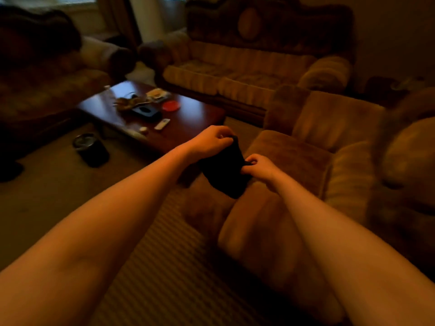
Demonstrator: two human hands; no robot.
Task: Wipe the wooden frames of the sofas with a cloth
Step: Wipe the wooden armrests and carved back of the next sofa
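A dark cloth hangs between my two hands in front of me. My left hand pinches its upper corner and my right hand pinches its right edge. Both are held out over the tan armchair at the right, above its seat and armrest. A long tan sofa with a dark carved wooden back stands across the room. Another sofa sits at the left, mostly in shadow.
A dark red coffee table stands in the middle with a remote, a red lid, a black device and clutter on it. A dark bin sits on the carpet to its left. A striped rug lies below my arms.
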